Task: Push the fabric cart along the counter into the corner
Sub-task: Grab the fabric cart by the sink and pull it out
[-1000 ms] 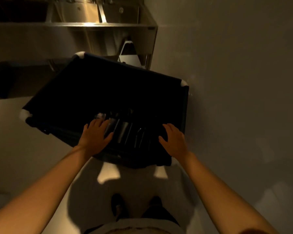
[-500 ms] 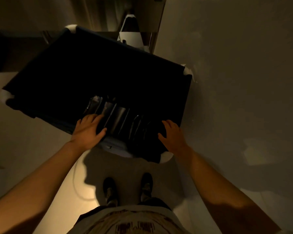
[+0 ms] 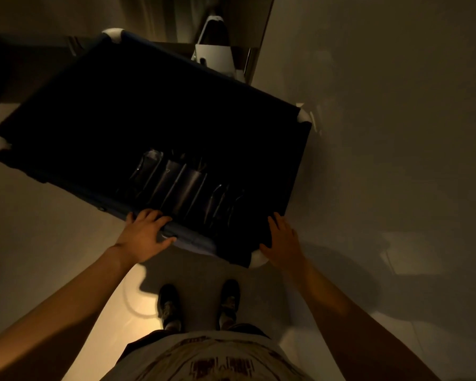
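Observation:
The fabric cart (image 3: 138,111) is a large dark bin with white corner caps, seen from above and turned at an angle to the wall. Glossy packaged items lie inside near its front edge. My left hand (image 3: 144,237) grips the near rim, fingers curled over it. My right hand (image 3: 282,242) rests on the near right corner beside a white cap, fingers on the rim. The steel counter's leg and lower frame (image 3: 254,60) stand just beyond the cart's far side.
A plain wall (image 3: 396,133) runs along the right side, close to the cart's right corner. A white object (image 3: 216,55) stands under the counter behind the cart. My shoes (image 3: 198,303) are on the pale floor directly below the cart's near rim.
The view has tilted down and the counter top has left the frame. The cart looks larger and closer to the wall, and both hands have slid back to its near rim.

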The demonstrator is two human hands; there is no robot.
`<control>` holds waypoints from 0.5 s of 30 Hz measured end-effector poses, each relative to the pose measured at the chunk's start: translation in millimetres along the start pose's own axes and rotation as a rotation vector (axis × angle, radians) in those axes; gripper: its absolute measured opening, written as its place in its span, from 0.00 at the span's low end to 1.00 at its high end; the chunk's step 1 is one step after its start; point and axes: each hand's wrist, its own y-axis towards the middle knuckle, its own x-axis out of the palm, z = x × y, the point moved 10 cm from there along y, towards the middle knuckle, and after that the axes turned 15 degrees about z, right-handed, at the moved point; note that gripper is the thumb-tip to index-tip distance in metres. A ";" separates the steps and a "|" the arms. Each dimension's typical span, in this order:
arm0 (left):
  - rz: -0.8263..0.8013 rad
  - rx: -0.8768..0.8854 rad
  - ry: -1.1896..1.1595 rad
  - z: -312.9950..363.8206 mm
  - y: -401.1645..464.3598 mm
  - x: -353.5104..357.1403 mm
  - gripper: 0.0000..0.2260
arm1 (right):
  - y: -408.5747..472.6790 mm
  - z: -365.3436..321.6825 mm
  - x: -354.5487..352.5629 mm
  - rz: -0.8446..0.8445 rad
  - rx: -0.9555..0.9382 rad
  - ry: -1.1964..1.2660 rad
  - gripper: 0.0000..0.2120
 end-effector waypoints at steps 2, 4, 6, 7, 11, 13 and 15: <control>0.000 -0.015 0.019 -0.6 2.3 2.3 0.30 | -2.3 1.7 0.5 -0.004 -0.004 0.049 0.39; 0.009 -0.027 0.041 -0.8 3.3 3.0 0.28 | -3.2 2.1 1.8 -0.012 -0.007 0.100 0.39; 0.025 -0.036 0.049 1.0 3.0 3.2 0.27 | -3.5 1.9 2.6 -0.013 -0.011 0.101 0.39; 0.033 -0.042 0.050 2.3 3.0 2.8 0.27 | -3.8 1.7 3.1 -0.014 -0.016 0.094 0.39; 0.022 -0.071 0.061 6.1 3.4 3.6 0.28 | -3.4 3.0 4.4 -0.019 -0.030 0.078 0.38; 0.016 -0.070 0.061 8.3 3.2 4.1 0.28 | -3.8 5.7 4.7 -0.030 -0.009 0.114 0.37; 0.017 -0.074 0.064 11.3 1.4 5.0 0.28 | -5.1 7.7 4.0 -0.035 -0.001 0.133 0.38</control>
